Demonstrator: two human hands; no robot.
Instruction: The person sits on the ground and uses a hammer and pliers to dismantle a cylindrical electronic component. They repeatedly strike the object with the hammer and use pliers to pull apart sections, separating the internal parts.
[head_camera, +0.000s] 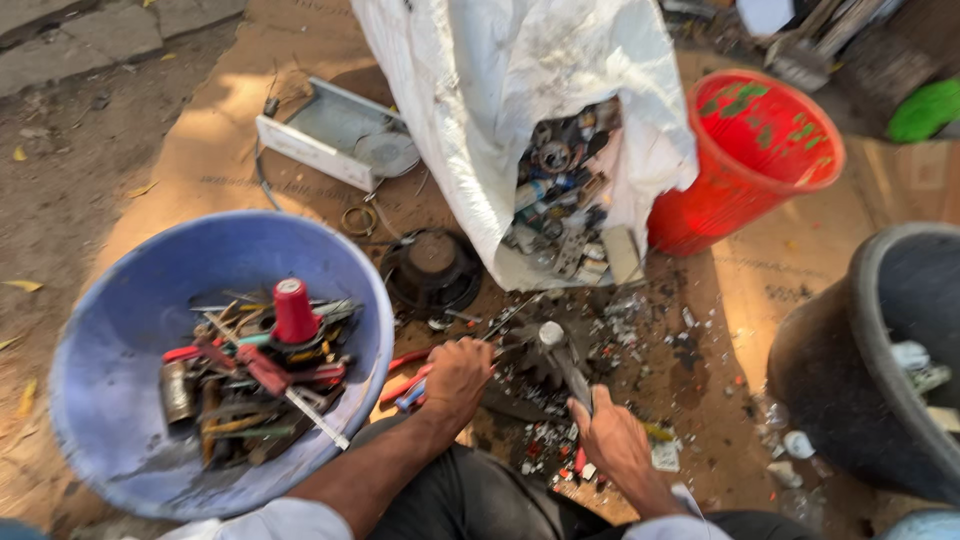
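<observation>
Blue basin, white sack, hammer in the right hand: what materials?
Blue basin: likely plastic, matte, scuffed, dusty. White sack: looks like woven plastic fabric, creased and limp. Hammer in the right hand: head seems bare grey metal, dull sheen; handle material unclear.

Off to my left there's a big blue tub (120, 330) full of old tools, with a red cap (292, 310) sticking up. Up ahead a white sack (480, 90) spills scrap, red bucket (760, 150) beside it, black tub (880, 340) on my right.
</observation>
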